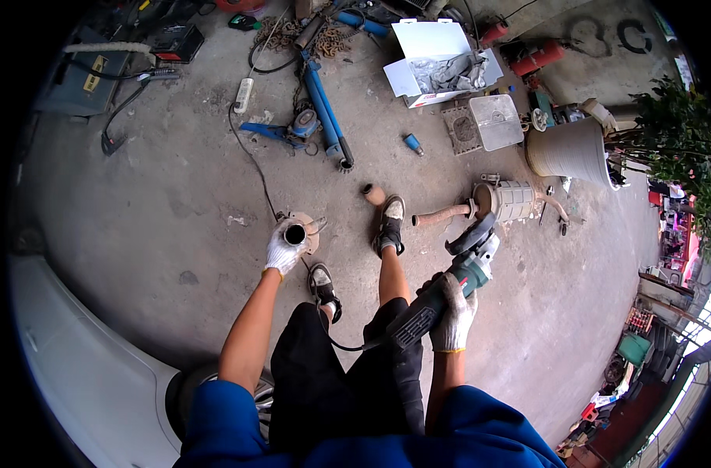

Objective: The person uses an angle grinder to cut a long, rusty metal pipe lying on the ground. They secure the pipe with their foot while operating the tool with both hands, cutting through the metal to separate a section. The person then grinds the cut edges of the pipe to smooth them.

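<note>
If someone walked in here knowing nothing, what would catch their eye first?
Probably the green and black grinder in the person's gloved right hand, right of the knees, while the gloved left hand holds a short metal pipe out front. Next might come the open white box near the top, and the pale car at lower left.

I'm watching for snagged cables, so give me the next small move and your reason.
I'd probably shift the left hand, with its flanged metal pipe, a little clear of the cord: in this view the cord passes right by that hand, and the right hand holds the grinder. Whether cord and pipe touch, I can't tell.
</note>
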`<state>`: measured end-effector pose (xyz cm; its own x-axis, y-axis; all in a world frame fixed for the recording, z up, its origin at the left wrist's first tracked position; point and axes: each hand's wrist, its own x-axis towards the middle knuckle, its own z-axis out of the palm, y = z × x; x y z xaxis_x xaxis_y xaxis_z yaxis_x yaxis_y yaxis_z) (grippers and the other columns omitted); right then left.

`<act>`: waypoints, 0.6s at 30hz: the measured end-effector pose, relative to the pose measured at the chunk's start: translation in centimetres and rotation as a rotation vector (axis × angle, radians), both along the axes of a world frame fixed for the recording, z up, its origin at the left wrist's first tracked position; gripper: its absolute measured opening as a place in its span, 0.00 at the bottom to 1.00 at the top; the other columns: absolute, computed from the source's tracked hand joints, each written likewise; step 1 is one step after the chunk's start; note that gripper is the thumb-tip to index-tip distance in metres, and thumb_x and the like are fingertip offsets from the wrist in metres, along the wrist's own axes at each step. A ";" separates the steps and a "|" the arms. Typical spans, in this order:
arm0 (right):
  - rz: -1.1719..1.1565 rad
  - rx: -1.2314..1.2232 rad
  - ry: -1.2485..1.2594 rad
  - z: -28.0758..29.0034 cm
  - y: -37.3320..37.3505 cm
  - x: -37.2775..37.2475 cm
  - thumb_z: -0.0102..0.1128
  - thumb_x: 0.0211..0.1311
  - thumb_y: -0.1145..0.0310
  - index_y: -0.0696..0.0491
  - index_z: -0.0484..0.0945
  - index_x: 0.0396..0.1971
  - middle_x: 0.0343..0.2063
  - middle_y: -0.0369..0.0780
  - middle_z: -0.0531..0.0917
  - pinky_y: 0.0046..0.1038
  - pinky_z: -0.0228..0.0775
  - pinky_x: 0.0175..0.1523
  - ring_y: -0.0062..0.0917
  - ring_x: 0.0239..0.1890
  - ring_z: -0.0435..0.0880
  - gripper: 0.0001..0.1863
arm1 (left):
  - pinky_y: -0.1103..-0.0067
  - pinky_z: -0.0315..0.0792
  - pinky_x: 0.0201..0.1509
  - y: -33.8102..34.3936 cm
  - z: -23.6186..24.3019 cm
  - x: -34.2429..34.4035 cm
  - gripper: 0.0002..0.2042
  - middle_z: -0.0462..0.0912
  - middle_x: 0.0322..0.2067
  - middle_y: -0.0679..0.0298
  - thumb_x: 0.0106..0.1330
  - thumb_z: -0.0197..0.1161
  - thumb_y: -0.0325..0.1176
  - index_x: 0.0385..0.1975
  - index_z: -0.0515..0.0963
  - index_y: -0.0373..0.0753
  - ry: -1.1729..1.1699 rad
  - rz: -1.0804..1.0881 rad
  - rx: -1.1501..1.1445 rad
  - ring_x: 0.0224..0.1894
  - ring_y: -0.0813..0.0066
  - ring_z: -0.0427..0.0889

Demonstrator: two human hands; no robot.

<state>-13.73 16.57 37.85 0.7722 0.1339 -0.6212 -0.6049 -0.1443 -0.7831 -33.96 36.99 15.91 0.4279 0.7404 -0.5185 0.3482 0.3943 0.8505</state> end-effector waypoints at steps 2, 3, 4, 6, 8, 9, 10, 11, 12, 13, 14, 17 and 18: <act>0.041 -0.002 -0.002 -0.2 1.2 0.7 0.64 0.58 0.71 0.58 0.69 0.43 0.30 0.43 0.79 0.35 0.80 0.33 0.32 0.26 0.82 0.17 | 0.76 0.76 0.46 0.2 0.2 -0.3 0.18 0.80 0.37 0.65 0.47 0.70 0.24 0.40 0.75 0.38 0.032 -0.014 0.023 0.40 0.74 0.79; 0.051 -0.025 -0.003 -0.4 1.9 1.0 0.65 0.57 0.71 0.58 0.70 0.42 0.29 0.43 0.80 0.35 0.80 0.33 0.32 0.27 0.82 0.16 | 0.76 0.76 0.46 0.4 0.0 -0.2 0.17 0.80 0.37 0.65 0.47 0.70 0.24 0.39 0.75 0.38 0.070 -0.045 0.088 0.40 0.74 0.79; 0.052 -0.037 -0.020 -0.5 2.3 1.2 0.64 0.58 0.71 0.58 0.70 0.42 0.29 0.43 0.80 0.35 0.80 0.33 0.32 0.27 0.82 0.16 | 0.76 0.76 0.45 0.6 -0.3 -0.2 0.17 0.80 0.37 0.65 0.48 0.70 0.23 0.39 0.75 0.38 0.185 -0.066 0.126 0.40 0.74 0.79; 0.063 -0.071 -0.037 -0.8 3.3 1.9 0.64 0.58 0.71 0.58 0.70 0.42 0.29 0.43 0.80 0.35 0.80 0.32 0.32 0.27 0.82 0.16 | 0.76 0.75 0.46 0.6 -1.1 0.0 0.15 0.80 0.37 0.65 0.49 0.69 0.23 0.37 0.76 0.38 0.044 0.016 0.043 0.40 0.74 0.79; 0.140 -0.040 0.001 -0.6 3.6 2.8 0.64 0.58 0.72 0.57 0.69 0.43 0.30 0.43 0.80 0.35 0.80 0.33 0.32 0.27 0.82 0.16 | 0.76 0.76 0.44 0.5 -1.9 0.1 0.14 0.80 0.37 0.65 0.50 0.68 0.23 0.38 0.76 0.38 0.132 -0.077 0.181 0.40 0.74 0.79; 0.145 -0.052 0.035 -0.4 3.7 3.0 0.64 0.58 0.72 0.57 0.69 0.44 0.30 0.43 0.80 0.35 0.80 0.33 0.32 0.27 0.82 0.17 | 0.76 0.73 0.52 0.7 -2.4 0.1 0.20 0.80 0.42 0.63 0.51 0.70 0.29 0.45 0.75 0.36 0.098 -0.082 0.038 0.45 0.73 0.79; 0.170 -0.038 0.022 -0.4 3.9 3.3 0.64 0.58 0.71 0.57 0.69 0.44 0.30 0.43 0.80 0.35 0.80 0.33 0.33 0.27 0.82 0.17 | 0.76 0.73 0.53 0.7 -2.7 0.2 0.20 0.80 0.43 0.63 0.50 0.70 0.29 0.45 0.75 0.36 0.010 -0.065 0.041 0.45 0.73 0.79; 0.186 -0.045 0.018 -0.3 3.9 3.7 0.63 0.59 0.71 0.57 0.68 0.45 0.30 0.43 0.80 0.35 0.80 0.34 0.33 0.27 0.82 0.17 | 0.76 0.73 0.53 0.7 -3.0 0.4 0.20 0.80 0.43 0.63 0.50 0.70 0.29 0.45 0.75 0.36 -0.001 -0.035 0.017 0.46 0.73 0.79; 0.200 -0.062 0.016 -0.3 4.0 4.1 0.63 0.59 0.70 0.57 0.68 0.45 0.30 0.43 0.80 0.35 0.81 0.34 0.33 0.27 0.82 0.17 | 0.76 0.73 0.53 0.5 -3.1 0.6 0.20 0.80 0.44 0.63 0.50 0.70 0.29 0.45 0.75 0.36 -0.034 0.009 -0.058 0.46 0.72 0.78; 0.216 -0.052 0.022 -0.2 4.0 4.4 0.63 0.60 0.69 0.57 0.68 0.45 0.31 0.44 0.80 0.36 0.80 0.34 0.33 0.28 0.82 0.17 | 0.77 0.72 0.54 0.5 -3.2 0.8 0.20 0.79 0.44 0.63 0.51 0.70 0.29 0.45 0.74 0.36 -0.067 0.072 -0.201 0.47 0.73 0.78; 0.220 -0.038 0.040 -0.3 4.1 4.7 0.63 0.60 0.69 0.57 0.68 0.45 0.31 0.44 0.79 0.36 0.81 0.35 0.34 0.28 0.82 0.17 | 0.77 0.72 0.54 0.2 -3.2 1.1 0.20 0.79 0.44 0.63 0.51 0.70 0.29 0.45 0.74 0.36 -0.013 0.040 -0.099 0.47 0.73 0.78; 0.239 0.030 0.077 -0.2 4.7 6.0 0.63 0.60 0.68 0.58 0.68 0.45 0.33 0.44 0.79 0.39 0.81 0.39 0.34 0.30 0.82 0.17 | 0.77 0.73 0.53 -0.2 -2.7 2.3 0.21 0.80 0.44 0.63 0.51 0.70 0.28 0.46 0.74 0.36 0.077 -0.022 0.084 0.46 0.73 0.78; 0.257 0.054 0.087 -0.2 5.0 6.4 0.63 0.60 0.68 0.58 0.68 0.45 0.33 0.44 0.79 0.40 0.81 0.40 0.34 0.31 0.83 0.18 | 0.77 0.73 0.53 -0.4 -2.5 2.8 0.22 0.80 0.44 0.63 0.51 0.71 0.28 0.47 0.74 0.36 0.073 -0.005 0.036 0.47 0.73 0.79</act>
<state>-7.33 21.57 37.66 0.6528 0.3533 -0.6700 -0.6191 -0.2608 -0.7407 -31.19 36.63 13.44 0.3932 0.7572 -0.5216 0.4120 0.3621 0.8362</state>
